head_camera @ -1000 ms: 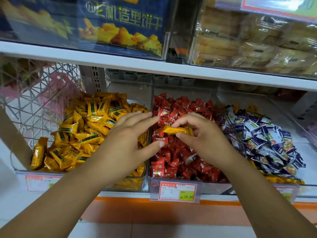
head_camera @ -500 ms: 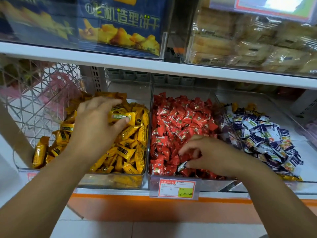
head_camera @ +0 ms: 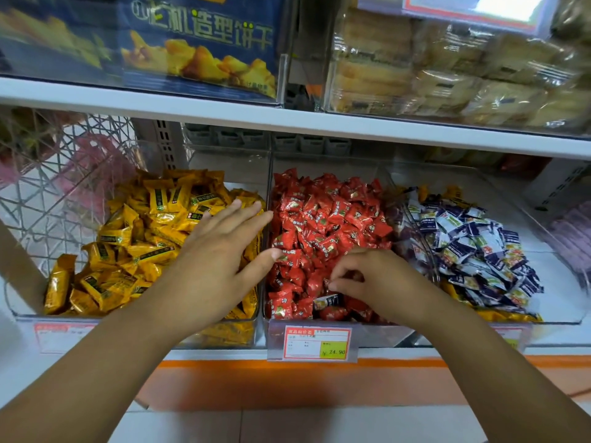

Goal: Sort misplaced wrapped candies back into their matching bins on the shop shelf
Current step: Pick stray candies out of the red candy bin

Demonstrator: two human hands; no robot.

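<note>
place: shop | clear candy bins (head_camera: 243, 167) on shelf (head_camera: 563, 350) | price tag (head_camera: 315, 343) 24.90

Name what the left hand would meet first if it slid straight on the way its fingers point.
Probably the clear bin wall just ahead; if the left hand clears it, the red candies.

Soft bright light comes from above. The sign (head_camera: 479, 8) up top glares white. The edges look bent and blurry.
</note>
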